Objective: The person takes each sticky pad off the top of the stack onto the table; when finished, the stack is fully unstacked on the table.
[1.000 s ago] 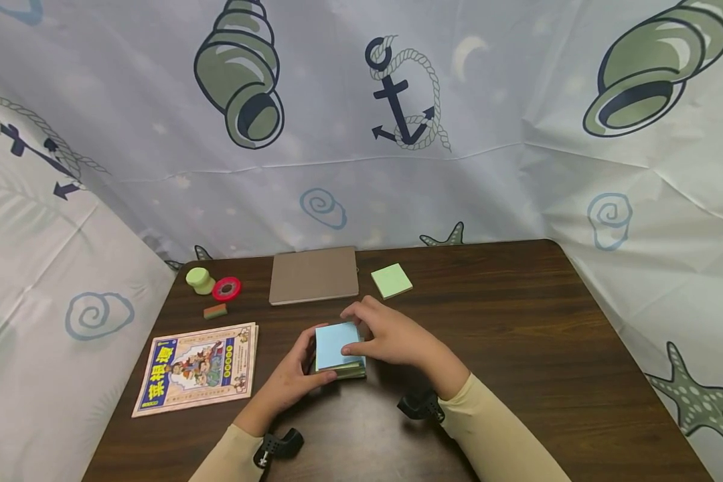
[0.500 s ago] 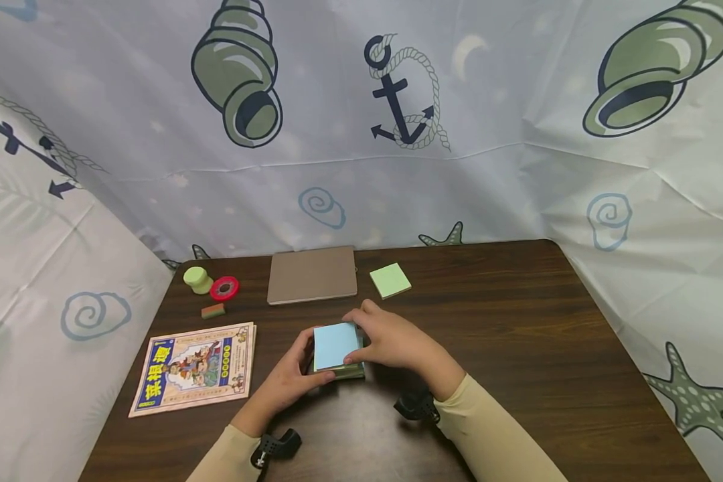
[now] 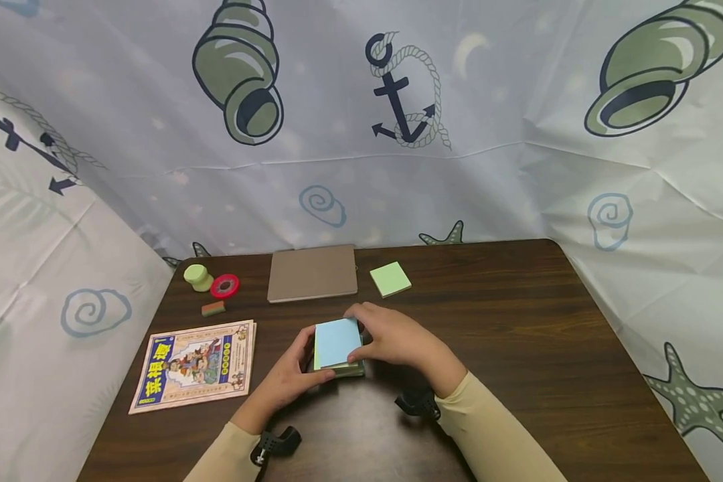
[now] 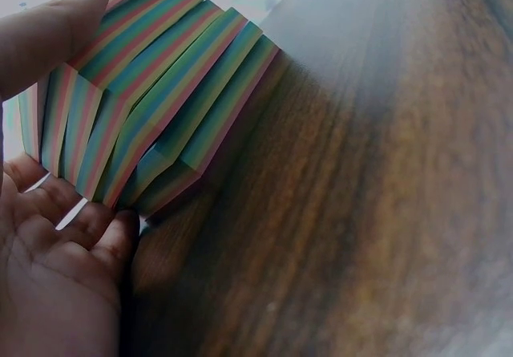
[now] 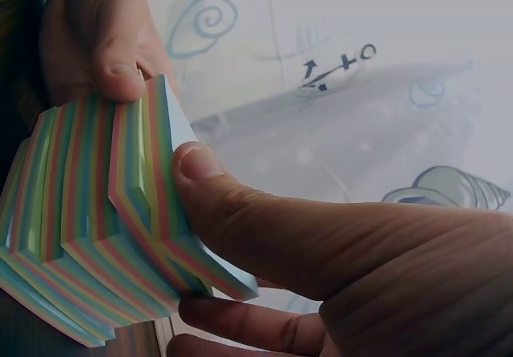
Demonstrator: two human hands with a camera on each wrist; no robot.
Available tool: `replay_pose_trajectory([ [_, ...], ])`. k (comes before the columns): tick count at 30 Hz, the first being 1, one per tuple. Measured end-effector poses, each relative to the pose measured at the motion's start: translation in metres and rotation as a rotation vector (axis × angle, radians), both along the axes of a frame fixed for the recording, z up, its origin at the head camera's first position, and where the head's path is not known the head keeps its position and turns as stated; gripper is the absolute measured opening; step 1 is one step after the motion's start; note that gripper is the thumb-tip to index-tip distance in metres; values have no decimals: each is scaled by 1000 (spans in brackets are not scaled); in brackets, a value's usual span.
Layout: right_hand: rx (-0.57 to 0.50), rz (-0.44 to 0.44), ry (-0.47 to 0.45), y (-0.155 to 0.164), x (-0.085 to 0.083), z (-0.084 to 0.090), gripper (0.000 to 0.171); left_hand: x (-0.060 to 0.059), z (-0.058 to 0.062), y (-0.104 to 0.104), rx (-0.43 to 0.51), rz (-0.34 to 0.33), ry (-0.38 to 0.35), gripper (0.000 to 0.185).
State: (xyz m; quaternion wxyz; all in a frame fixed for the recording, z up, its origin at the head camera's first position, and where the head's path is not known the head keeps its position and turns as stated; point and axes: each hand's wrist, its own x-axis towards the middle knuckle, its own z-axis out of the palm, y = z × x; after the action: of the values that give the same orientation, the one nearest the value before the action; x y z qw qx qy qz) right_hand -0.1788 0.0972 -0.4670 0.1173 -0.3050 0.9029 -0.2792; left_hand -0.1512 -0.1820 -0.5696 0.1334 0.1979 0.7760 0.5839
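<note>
**Both hands gripping a block of sticky notes at mid-table**

The table is dark wood, ringed by a printed curtain that closes it off on three sides; the loose items sit along its far and left edges, apart from the hands: a brown pad, a picture book near the left front, a green note pad just right of the brown pad, then a red tape roll, a green cap and a small eraser grouped at the far left.

The note block lies at mid-table, close to the person; the left hand grips its left side with fingers curled round it, and the right hand grips the right side, thumb and fingers pinching the stack; a grip from both sides probably keeps the sheets from sliding apart, since the stack is skewed.

The head view shows only a pale blue top sheet and the block's place on the table; the left wrist view shows the striped edges fanned in steps, the lower corner resting on the wood, and a fingertip on the upper edge; the right wrist view shows the thumb pressed into the fanned layers and the other hand's fingertip on the upper edge of the block.
</note>
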Motion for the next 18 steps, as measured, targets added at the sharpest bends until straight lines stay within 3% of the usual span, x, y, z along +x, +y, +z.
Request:
replay_pose_trajectory([
  [9,-3,-11,69,2,-5,5,77,-1,5,-1,-14,20,1,88],
  [18,-40,-37,47,14,-10,5,75,-2,-2,1,-10,13,15,85],
])
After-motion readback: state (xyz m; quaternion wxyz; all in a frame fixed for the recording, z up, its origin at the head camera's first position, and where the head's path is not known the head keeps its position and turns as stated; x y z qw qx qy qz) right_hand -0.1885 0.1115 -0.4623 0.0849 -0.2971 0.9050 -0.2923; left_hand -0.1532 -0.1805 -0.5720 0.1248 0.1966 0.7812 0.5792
